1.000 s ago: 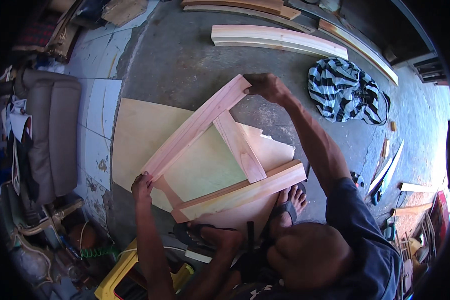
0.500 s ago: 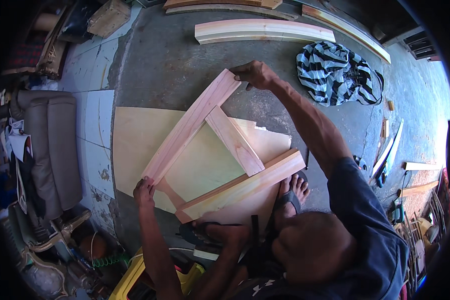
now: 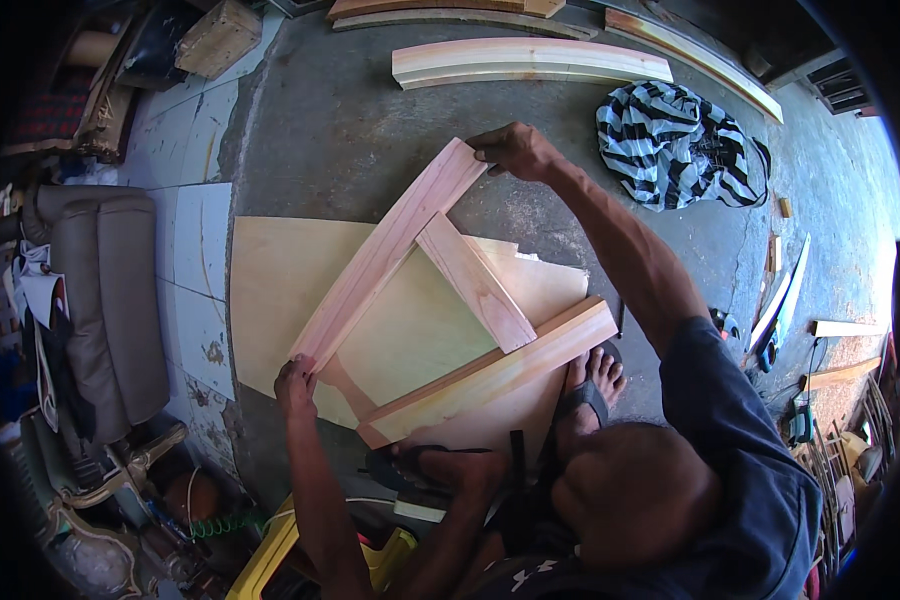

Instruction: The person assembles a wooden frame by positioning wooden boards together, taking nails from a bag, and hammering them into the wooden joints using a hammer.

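My left hand (image 3: 296,388) is closed on the near left end of a long pinkish wooden board (image 3: 400,240). At that board's far right end, my right hand (image 3: 515,152) grips the edge with fingers bent over it. A shorter wooden crosspiece (image 3: 475,285) runs from the board's inner side to a second long board (image 3: 490,375), which lies nearer my feet. Beneath these pieces lies a thin plywood sheet (image 3: 280,265) with a ragged right edge. A pinkish strip (image 3: 345,385) shows near my left hand; whether it is wood or a mark I cannot tell.
Pale lumber (image 3: 530,62) lies farther away on the floor. A black-and-white striped cloth (image 3: 675,145) is bunched at the right, with a handsaw (image 3: 785,300) beyond my right arm. A cushioned brown seat (image 3: 105,310) stands left; a yellow case (image 3: 270,555) sits near my left forearm.
The view has shifted slightly, so everything appears a little farther right. Both hands keep their hold on the long board, and the wooden pieces stay in the same arrangement.
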Available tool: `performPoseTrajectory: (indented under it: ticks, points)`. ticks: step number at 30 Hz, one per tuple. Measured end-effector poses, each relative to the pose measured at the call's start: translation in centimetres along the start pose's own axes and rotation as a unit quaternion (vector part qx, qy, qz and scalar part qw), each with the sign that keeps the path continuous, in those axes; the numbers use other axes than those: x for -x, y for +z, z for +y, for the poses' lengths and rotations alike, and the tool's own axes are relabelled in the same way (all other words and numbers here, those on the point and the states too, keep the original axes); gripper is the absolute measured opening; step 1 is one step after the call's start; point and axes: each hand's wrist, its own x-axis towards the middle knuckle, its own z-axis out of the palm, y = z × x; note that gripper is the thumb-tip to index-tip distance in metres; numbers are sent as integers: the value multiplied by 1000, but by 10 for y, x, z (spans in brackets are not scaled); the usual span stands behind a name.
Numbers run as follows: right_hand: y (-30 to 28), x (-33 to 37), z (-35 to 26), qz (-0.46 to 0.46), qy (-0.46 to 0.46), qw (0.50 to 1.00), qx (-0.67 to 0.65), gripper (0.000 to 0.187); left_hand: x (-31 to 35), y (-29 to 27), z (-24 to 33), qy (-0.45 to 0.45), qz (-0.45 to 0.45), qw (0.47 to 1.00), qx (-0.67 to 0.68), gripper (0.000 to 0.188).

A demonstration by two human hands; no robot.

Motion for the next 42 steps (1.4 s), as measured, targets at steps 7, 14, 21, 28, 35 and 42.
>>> performPoseTrajectory:
  ticks: [7,14,21,28,35,42]
  points:
    - [-4,2,-2,14,-36,993,114,34,8,12,7,-5,7,998,-66,44]
    - [3,2,4,48,-31,989,133,33,-3,8,5,-10,15,999,-40,42]
    - [-1,4,10,46,-22,993,107,33,31,120,51,414,73,831,-365,54]
    - [8,4,-2,52,-38,992,104,31,47,251,111,471,-136,820,-296,70]
    - [9,8,7,67,-28,994,81,31,50,272,94,417,-98,783,-452,74]
    - [10,21,18,87,-25,994,63,35,53,281,86,440,-72,781,-437,70]
